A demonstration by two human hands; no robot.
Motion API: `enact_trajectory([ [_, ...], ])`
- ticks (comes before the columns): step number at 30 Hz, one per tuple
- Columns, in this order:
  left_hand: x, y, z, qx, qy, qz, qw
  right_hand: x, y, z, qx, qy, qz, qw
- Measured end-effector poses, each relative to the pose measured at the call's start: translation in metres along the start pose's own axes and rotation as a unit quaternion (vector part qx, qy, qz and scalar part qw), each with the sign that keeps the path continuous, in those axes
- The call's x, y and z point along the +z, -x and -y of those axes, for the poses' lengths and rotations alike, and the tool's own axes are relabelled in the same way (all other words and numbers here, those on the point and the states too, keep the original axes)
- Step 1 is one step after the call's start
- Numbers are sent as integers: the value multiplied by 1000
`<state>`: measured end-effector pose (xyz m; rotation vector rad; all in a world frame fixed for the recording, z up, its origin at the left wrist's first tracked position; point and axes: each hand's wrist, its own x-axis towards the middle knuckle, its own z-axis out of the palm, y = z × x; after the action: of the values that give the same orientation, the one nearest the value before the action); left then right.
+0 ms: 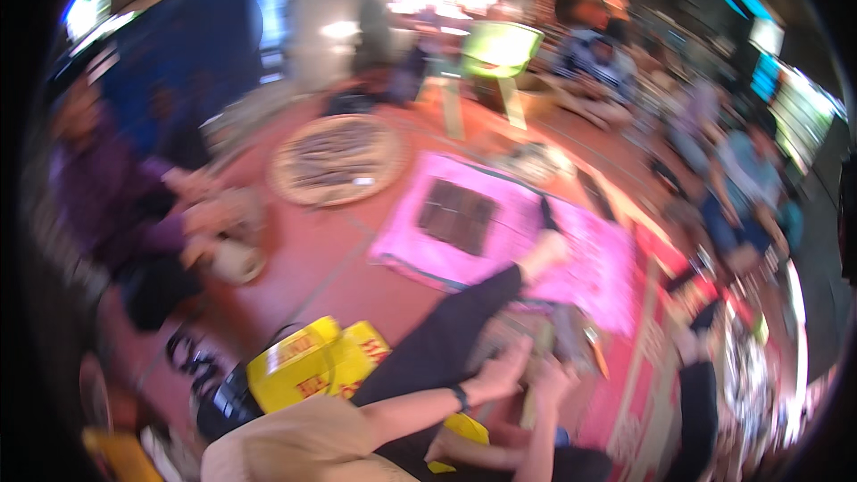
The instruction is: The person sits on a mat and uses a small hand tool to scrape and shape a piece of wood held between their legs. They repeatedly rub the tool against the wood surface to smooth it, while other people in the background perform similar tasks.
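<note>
Motion smears the picture. My left hand (502, 373), with a dark band at the wrist, is low in the middle, its fingers toward a grey-green, long piece (541, 339) I cannot name. Close beside it, my right hand (552, 382) looks closed at the near end of that piece; what its fingers hold is not clear. Right of the hands lies a small slim thing with an orange end (598, 359). Beyond the hands, a pink cloth (402, 236) bears a dark brown square of flat strips (457, 217). A dark-clothed leg (446, 330) with a bare foot stretches onto the cloth.
A round woven tray (277, 174) with dark strips sits on the red tiled floor (312, 254). At left, a person in purple (98, 187) handles a pale roll (237, 261). Yellow bags (299, 361) lie near me. A green chair (502, 47) and seated people (745, 178) are farther off.
</note>
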<state>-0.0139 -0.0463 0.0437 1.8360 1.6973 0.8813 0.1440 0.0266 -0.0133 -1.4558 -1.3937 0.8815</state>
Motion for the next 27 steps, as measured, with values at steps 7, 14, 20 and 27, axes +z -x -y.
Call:
enact_trajectory([
  [7,-8,-9,-9,-51,-20,26,998,-5,18,48,-236,341,-33,909],
  [14,-7,-10,-9,-61,-8,51,997,-1,35,53,-220,327,0,919],
  [20,-7,-9,-14,-47,-16,65,997,-4,6,39,-190,385,-53,901],
  [27,-9,-9,-10,-67,-14,62,996,-5,31,53,-243,289,8,926],
])
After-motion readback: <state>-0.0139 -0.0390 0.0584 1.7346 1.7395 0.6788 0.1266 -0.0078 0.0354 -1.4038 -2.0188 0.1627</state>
